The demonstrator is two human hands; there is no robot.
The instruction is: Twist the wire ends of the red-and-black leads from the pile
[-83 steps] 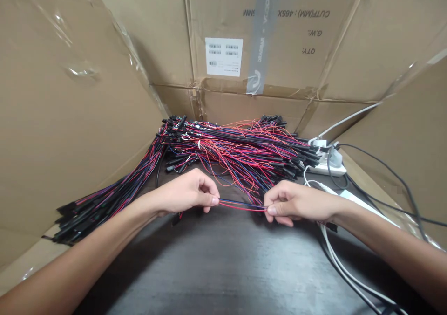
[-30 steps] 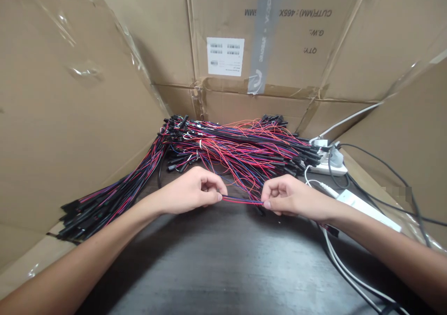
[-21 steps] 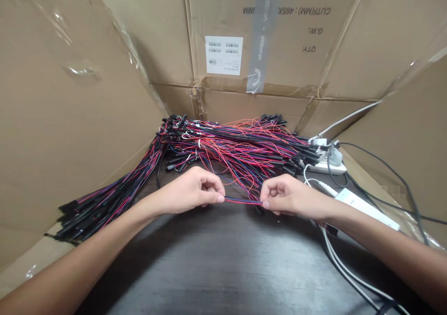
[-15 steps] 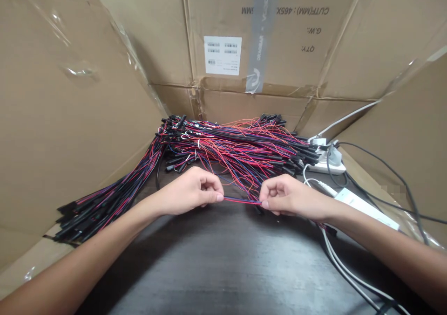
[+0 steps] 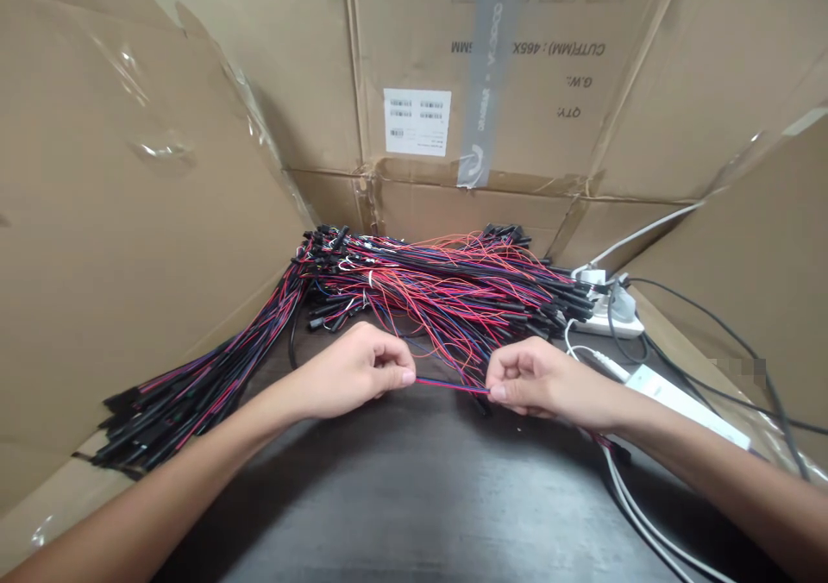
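A short span of red and blue wires (image 5: pixel 451 385) stretches nearly level between my two hands, above the dark table (image 5: pixel 414 497). My left hand (image 5: pixel 368 371) pinches its left end between thumb and fingers. At the right end, my right hand (image 5: pixel 534 379) pinches the same wires. Just behind both hands lies a large pile of red, blue and black wires (image 5: pixel 440 281) with black sleeved ends. Another bundle of wires (image 5: pixel 213 385) fans out to the left, past my left forearm. Black ends of wires show under my right wrist.
Cardboard walls (image 5: pixel 310 65) stand at the back and both sides. On the right are a white power strip (image 5: pixel 611 324) with plugs, a white box-shaped adapter (image 5: pixel 689 406), and black and white cables (image 5: pixel 637 501) running to the front edge.
The whole view has tilted up a little, so everything sits lower in the picture. Both hands keep their pinch on the wires, with hardly any other movement.
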